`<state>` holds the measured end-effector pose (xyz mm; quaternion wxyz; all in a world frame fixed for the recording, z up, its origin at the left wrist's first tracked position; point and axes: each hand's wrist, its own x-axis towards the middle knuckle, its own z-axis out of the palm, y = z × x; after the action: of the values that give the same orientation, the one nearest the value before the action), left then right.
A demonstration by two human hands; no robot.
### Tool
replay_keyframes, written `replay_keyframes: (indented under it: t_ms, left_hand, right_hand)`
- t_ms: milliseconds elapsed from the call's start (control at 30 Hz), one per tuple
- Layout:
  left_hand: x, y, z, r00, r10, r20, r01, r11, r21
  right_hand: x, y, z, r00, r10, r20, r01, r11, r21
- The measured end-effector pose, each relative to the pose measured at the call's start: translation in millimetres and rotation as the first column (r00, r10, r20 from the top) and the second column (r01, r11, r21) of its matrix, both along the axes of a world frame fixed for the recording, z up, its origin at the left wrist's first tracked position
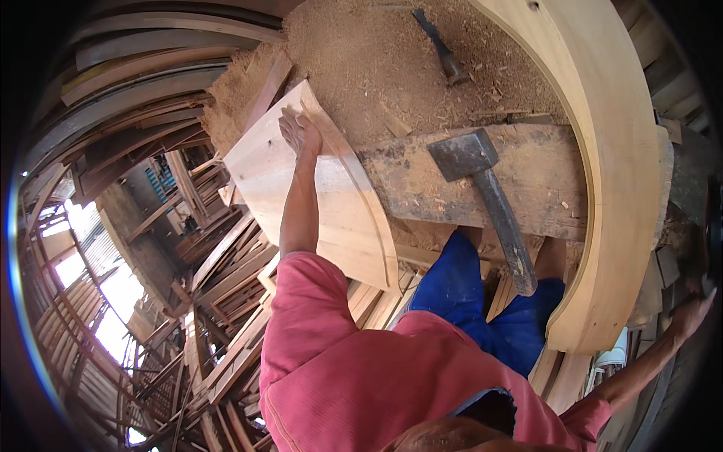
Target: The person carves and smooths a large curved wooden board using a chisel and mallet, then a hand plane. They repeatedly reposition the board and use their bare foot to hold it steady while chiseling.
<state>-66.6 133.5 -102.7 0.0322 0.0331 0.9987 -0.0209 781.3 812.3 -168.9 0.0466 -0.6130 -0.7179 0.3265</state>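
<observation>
My left hand (300, 134) rests on the face of a pale wooden panel (331, 218), close to its upper end. The fingers lie against the wood, not wrapped round an edge. The panel has a curved right edge with a groove along it and lies tilted against a thick, worn plank (489, 177). Far out at the right rim is my right hand (691, 315), beside a dark shape; its fingers are too dim to read. A mallet with a dark block head (463, 154) and a long dark handle lies across the plank, between the panel and a curved wooden piece (614, 173).
A chisel-like tool (440, 47) lies in wood shavings (346, 68) beyond the plank. Stacked boards (158, 56) fill the far left, and loose timber (226, 294) lies below them. My legs in blue trousers (452, 282) are between panel and curved piece.
</observation>
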Motion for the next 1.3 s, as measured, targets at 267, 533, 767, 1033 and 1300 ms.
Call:
replay_keyframes:
  t_ms: [267,533,767,1033,1300]
  left_hand:
    - [-32.9,-42.7,-9.1,0.908,-0.41,-0.087,0.414,0.91,0.029]
    - [-87.2,-53.9,2.5,0.776,-0.587,-0.23,0.629,0.745,0.224]
    - [-89.5,-44.4,-5.1,0.775,-0.498,-0.39,0.597,0.779,0.19]
    - [-91.6,-44.4,-6.0,0.817,-0.432,-0.381,0.541,0.803,0.25]
    - [-93.4,-44.7,-5.5,0.827,-0.421,-0.373,0.523,0.82,0.233]
  right_hand:
    - [-253.8,-176.1,198.7,0.967,0.058,-0.248,0.082,0.852,0.518]
    - [-584.6,-392.1,182.6,0.61,0.739,-0.288,-0.602,0.668,0.437]
    - [-691.2,-502.5,129.2,0.366,0.929,-0.053,-0.862,0.36,0.357]
    - [-698.9,-539.7,138.5,0.424,0.904,0.058,-0.869,0.388,0.307]
    - [-687.3,-545.0,132.5,0.414,0.91,-0.009,-0.883,0.404,0.24]
